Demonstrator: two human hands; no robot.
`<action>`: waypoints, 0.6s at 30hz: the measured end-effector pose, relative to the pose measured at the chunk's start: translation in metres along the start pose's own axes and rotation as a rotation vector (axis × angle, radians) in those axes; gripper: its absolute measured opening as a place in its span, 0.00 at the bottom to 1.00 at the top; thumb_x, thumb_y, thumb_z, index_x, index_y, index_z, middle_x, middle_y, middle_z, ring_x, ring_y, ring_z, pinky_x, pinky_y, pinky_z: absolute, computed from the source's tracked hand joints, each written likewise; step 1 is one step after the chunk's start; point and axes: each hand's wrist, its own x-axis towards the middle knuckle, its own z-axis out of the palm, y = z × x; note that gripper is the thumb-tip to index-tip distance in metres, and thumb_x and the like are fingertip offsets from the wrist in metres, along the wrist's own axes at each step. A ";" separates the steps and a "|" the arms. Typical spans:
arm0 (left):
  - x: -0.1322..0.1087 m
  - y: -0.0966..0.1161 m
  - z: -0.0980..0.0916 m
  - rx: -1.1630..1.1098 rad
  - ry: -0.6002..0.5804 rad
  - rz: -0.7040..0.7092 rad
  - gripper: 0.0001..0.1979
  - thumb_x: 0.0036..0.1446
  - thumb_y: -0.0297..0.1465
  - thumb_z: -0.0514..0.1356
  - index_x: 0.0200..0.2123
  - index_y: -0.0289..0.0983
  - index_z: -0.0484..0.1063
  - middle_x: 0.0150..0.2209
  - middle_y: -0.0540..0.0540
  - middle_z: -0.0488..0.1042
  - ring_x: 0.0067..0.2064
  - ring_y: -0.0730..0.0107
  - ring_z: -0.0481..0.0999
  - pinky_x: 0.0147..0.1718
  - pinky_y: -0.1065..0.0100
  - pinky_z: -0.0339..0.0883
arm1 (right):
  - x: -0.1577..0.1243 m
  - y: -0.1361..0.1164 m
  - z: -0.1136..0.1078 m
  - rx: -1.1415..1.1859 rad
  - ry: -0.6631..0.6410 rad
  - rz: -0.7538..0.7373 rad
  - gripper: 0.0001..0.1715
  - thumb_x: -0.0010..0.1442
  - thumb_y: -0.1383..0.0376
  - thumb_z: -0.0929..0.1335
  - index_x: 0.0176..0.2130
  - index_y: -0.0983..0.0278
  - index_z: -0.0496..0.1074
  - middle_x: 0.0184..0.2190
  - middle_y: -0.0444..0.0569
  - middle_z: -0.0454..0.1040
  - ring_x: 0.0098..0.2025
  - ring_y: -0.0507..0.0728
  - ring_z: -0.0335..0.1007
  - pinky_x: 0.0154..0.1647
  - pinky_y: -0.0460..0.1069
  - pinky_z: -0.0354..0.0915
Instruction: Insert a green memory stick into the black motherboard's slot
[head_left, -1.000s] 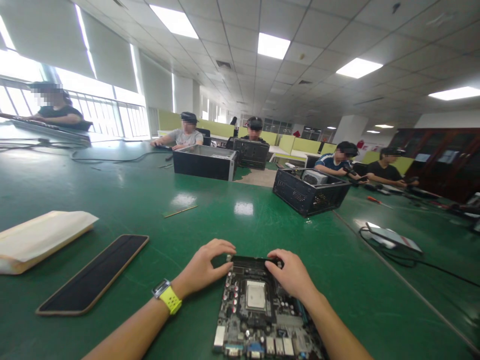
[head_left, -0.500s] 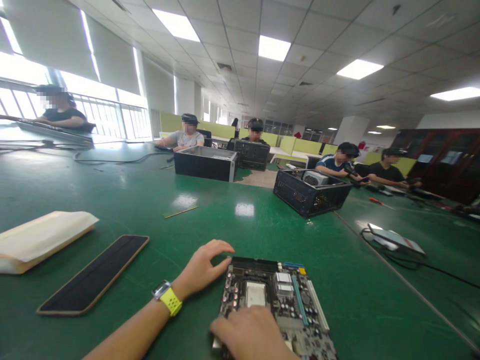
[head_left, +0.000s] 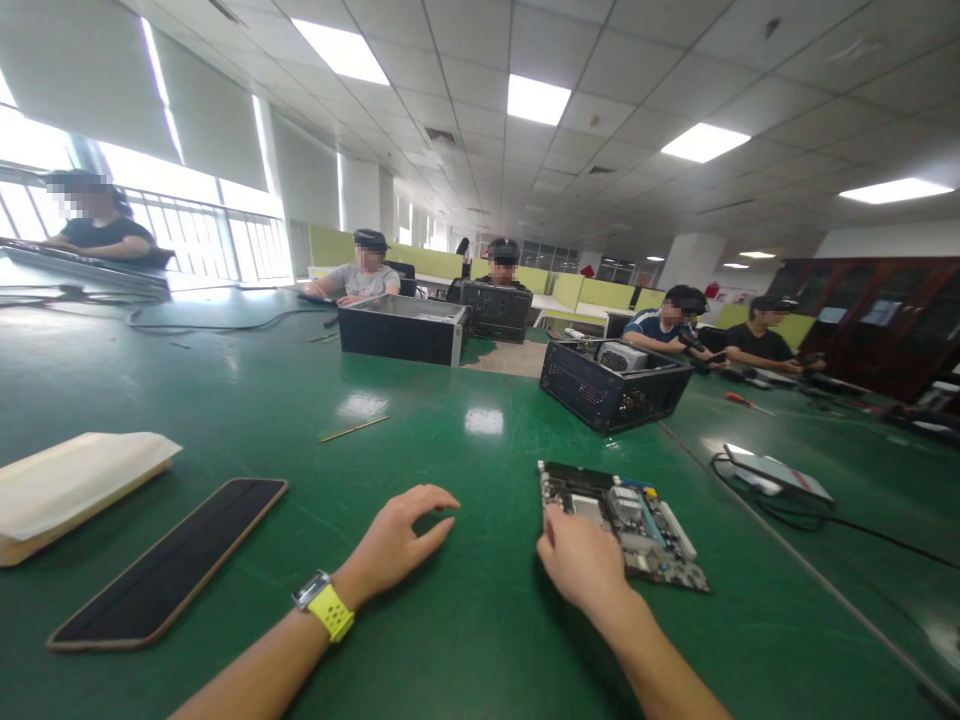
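A computer motherboard [head_left: 637,530] is at the right of centre, over the green table [head_left: 465,640]. My right hand [head_left: 585,560] grips its near left edge, with the fingers partly hidden behind the hand. Pale slots, a blue-green slot and a white socket show on the board. My left hand [head_left: 409,535], with a yellow-strapped watch [head_left: 326,605] on its wrist, rests on the table to the left. Its thumb and fingers are apart and nothing is between them.
Left of my arm lies a dark flat panel [head_left: 172,565], beside a cream paper packet [head_left: 82,490]. A thin yellowish stick [head_left: 354,430] lies ahead. An open computer case [head_left: 615,385] stands beyond the board. Cables and a flat device [head_left: 780,472] lie right. Several people sit across the table.
My right hand has carried the motherboard to the right and away from me, so it is now apart from my left hand. The left hand has hardly moved.
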 end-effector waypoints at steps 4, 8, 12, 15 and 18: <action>0.000 -0.001 0.003 -0.001 -0.020 0.000 0.09 0.58 0.31 0.57 0.41 0.40 0.73 0.42 0.46 0.76 0.44 0.63 0.74 0.47 0.62 0.67 | 0.010 0.024 -0.003 -0.024 -0.003 0.101 0.12 0.56 0.66 0.60 0.38 0.65 0.71 0.34 0.59 0.76 0.35 0.65 0.74 0.33 0.53 0.62; -0.001 0.000 0.003 0.005 -0.077 0.013 0.09 0.58 0.31 0.57 0.42 0.40 0.74 0.44 0.45 0.75 0.47 0.62 0.72 0.49 0.60 0.66 | -0.017 0.002 -0.013 0.264 -0.202 -0.209 0.10 0.54 0.62 0.64 0.35 0.63 0.72 0.31 0.52 0.77 0.33 0.60 0.73 0.31 0.50 0.62; -0.001 0.007 0.000 0.016 -0.197 0.059 0.07 0.54 0.33 0.62 0.37 0.41 0.76 0.55 0.43 0.67 0.54 0.56 0.67 0.53 0.57 0.62 | -0.024 -0.011 -0.017 0.753 -0.425 -0.367 0.17 0.59 0.55 0.61 0.42 0.59 0.71 0.29 0.44 0.77 0.24 0.53 0.70 0.26 0.46 0.62; -0.001 0.010 0.001 0.016 -0.249 0.060 0.06 0.53 0.34 0.63 0.36 0.42 0.76 0.53 0.43 0.69 0.53 0.57 0.68 0.52 0.58 0.62 | -0.002 0.004 -0.007 0.659 0.016 -0.206 0.17 0.58 0.57 0.62 0.43 0.62 0.73 0.38 0.49 0.76 0.40 0.57 0.71 0.41 0.49 0.63; -0.001 0.010 0.003 0.022 -0.265 0.045 0.07 0.54 0.34 0.63 0.37 0.42 0.76 0.51 0.44 0.70 0.51 0.58 0.69 0.50 0.59 0.63 | 0.022 0.024 0.012 0.517 0.167 -0.192 0.20 0.56 0.60 0.64 0.48 0.62 0.71 0.48 0.51 0.72 0.53 0.59 0.63 0.53 0.52 0.57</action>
